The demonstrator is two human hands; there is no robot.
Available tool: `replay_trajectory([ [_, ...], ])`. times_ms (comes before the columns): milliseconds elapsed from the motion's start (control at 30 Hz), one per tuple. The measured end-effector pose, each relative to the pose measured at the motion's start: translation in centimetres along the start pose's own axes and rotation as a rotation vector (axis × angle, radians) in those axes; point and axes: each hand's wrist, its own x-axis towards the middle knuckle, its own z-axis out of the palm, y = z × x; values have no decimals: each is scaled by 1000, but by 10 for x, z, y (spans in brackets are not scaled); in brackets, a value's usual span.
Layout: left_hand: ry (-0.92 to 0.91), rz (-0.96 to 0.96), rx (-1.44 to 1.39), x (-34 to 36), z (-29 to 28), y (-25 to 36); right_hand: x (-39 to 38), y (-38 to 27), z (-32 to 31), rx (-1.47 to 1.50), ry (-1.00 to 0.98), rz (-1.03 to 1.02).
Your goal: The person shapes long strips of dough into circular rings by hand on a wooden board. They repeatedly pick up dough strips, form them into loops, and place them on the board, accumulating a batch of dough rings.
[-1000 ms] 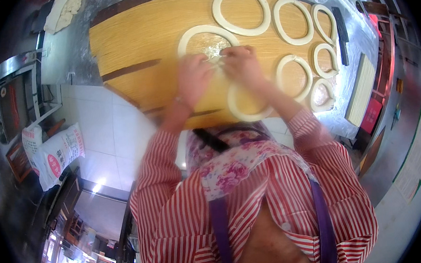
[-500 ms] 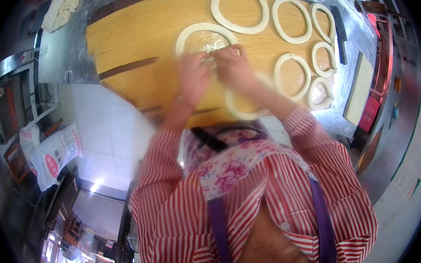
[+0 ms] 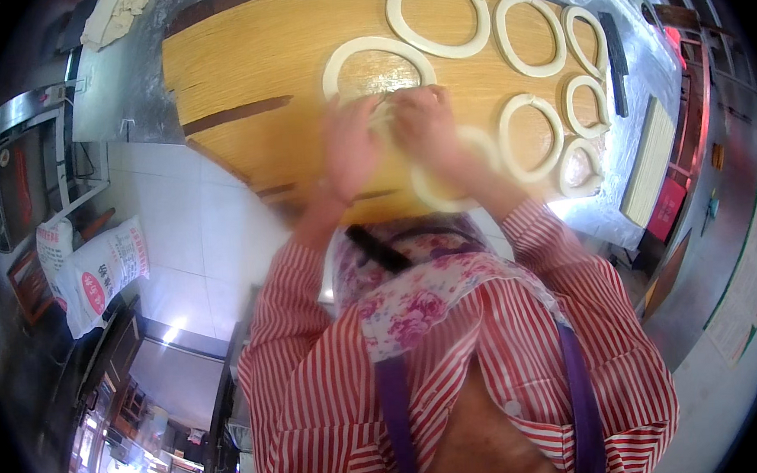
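Both hands meet at the near side of a pale dough ring (image 3: 375, 43) lying on a wooden board (image 3: 238, 63). My left hand (image 3: 353, 147) and my right hand (image 3: 425, 125) are side by side, fingers curled inward and closed on the dough where the ring's near part passes under them. The fingers and that bit of dough are partly hidden and blurred. Under my right forearm lies another dough ring (image 3: 422, 189), partly covered. Just beyond my right hand is a larger dough ring (image 3: 394, 14).
Several more dough rings, such as one dough ring (image 3: 508, 142), lie on the board's right side. A black bar (image 3: 613, 66) and a pale ridged slab (image 3: 649, 159) are farther right on the metal table (image 3: 114, 101). A white printed sack (image 3: 108, 279) stands at left.
The hands stay together at the same ring, with small finger movements. The whole view has shifted slightly, so the board and rings appear a little farther right.
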Motion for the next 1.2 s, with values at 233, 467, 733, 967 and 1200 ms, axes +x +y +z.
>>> replay_trajectory([
  [233,-81,-31,-95,15,4,2,-10,-8,-4,-100,-169,115],
  [467,-132,288,-42,-14,4,0,-12,11,-30,-148,-131,264],
  [733,28,414,59,-3,-5,-20,47,23,-41,-72,-98,725],
  [967,245,8,305,79,-12,-38,62,26,-32,93,-153,897],
  [1200,72,-231,-565,68,-75,-4,70,-6,-98,741,20,685],
])
